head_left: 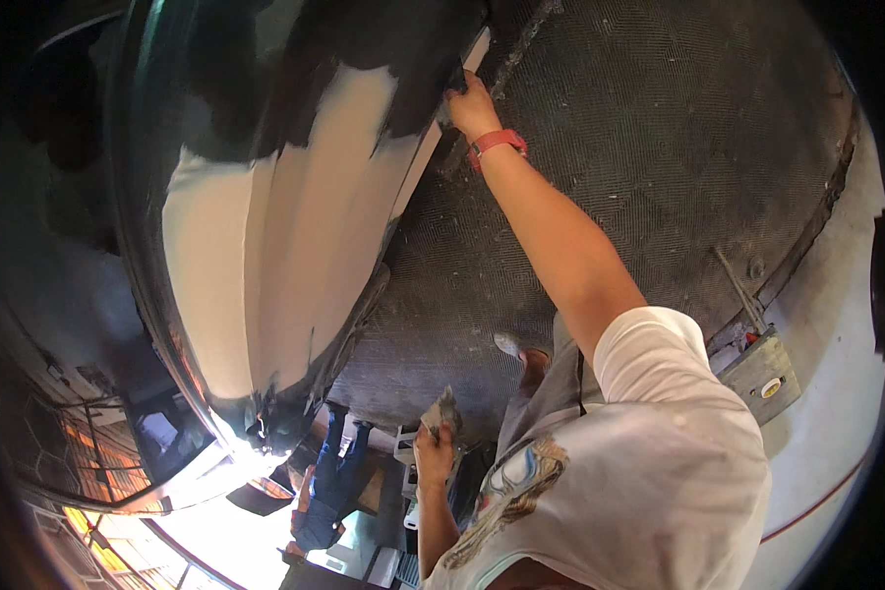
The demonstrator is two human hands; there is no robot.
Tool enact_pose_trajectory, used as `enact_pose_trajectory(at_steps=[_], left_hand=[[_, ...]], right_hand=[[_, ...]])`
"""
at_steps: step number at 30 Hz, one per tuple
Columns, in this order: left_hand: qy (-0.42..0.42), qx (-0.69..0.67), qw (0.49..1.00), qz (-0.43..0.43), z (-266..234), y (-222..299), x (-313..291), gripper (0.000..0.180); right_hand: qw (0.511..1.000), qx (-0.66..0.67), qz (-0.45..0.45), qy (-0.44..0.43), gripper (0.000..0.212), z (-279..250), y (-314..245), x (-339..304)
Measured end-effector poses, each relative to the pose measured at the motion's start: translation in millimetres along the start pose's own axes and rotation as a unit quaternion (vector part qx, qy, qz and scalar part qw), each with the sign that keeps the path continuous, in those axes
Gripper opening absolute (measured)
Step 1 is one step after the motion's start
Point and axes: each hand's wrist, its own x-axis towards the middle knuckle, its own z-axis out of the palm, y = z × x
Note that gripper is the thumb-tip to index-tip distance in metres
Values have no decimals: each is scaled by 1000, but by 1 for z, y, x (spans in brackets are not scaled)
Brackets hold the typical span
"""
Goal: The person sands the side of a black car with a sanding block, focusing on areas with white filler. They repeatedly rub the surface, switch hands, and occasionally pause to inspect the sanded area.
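Note:
A dark car body (236,79) fills the upper left, with a large beige coated patch (305,226) along its panel. At the panel's far right edge, my right hand (472,106) is closed with its fingertips against the body beside a narrow beige strip (416,167). Something small and dark shows at those fingers, but its kind is hidden. A red band (497,146) circles that wrist. Lower down, away from the car, my left hand (435,454) grips a flat grey piece with a pointed, uneven edge (441,411).
Dark textured flooring (639,138) spreads to the right of the car. A grey box with a rod (765,379) stands by the pale floor strip at right. Another person in dark blue clothes (326,506) is beyond the car's lower end, near bright light and a white rack (406,447).

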Motion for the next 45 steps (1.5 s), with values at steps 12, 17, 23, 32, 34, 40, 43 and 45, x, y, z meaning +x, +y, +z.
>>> enact_pose_trajectory(at_steps=[12, 17, 23, 32, 34, 40, 43, 45], left_hand=[[23, -60, 998, 9, 30, -156, -12, 36], [17, -464, 886, 0, -7, -186, 10, 50], [-203, -566, 794, 91, -105, -147, -14, 44], [-85, -564, 763, 303, -82, -190, -7, 34], [-180, -633, 688, 306, -72, -192, -29, 33], [19, -414, 838, 354, -92, -200, -111, 38], [-38, -399, 845, 354, -63, -224, -109, 37], [-83, -361, 864, 341, -54, -221, -123, 41]], right_hand=[[963, -101, -177, -177, 47, 0, -120, -316], [980, 71, 65, -173, 40, -71, -16, -420], [929, 206, 189, -242, 35, -92, -71, -554], [771, -341, -479, -244, 52, -29, -153, -746], [735, -378, -497, -266, 58, -23, -145, -758], [889, -372, -203, -177, 51, -118, -29, -657], [906, -256, -176, -288, 33, -131, -42, -664], [926, -175, -134, -307, 29, -118, -67, -702]])
